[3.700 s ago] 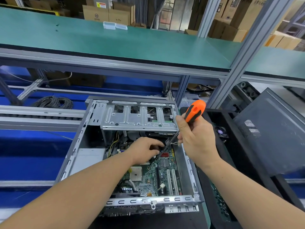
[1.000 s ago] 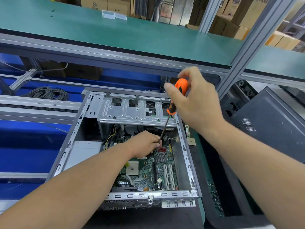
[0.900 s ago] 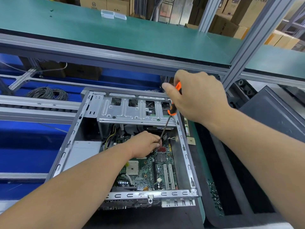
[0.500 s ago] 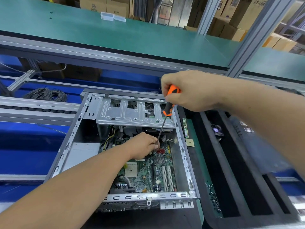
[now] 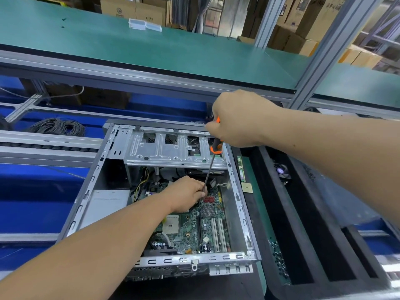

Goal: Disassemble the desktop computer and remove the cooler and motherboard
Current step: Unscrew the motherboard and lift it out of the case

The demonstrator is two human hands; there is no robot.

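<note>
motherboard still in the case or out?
In. The motherboard lies flat on the floor of the open case, its slots and socket exposed, under the left hand steadying the screwdriver.

Inside the open computer case (image 5: 238,198), the drive cage (image 5: 173,151) roofs the far end, leaving the motherboard (image 5: 194,226) reachable from above only nearer, where the left hand (image 5: 186,194) and screwdriver (image 5: 211,165) crowd the gap.

Brightly and evenly lit from overhead, with soft shadows only. Deep shade inside the computer case (image 5: 234,204) beneath the drive cage (image 5: 173,151). Mild sheen on bare metal rails, no harsh glare. Strong wide-angle bending of straight lines toward the edges. Slight softness on the right hand (image 5: 236,120); sharp centre.
</note>
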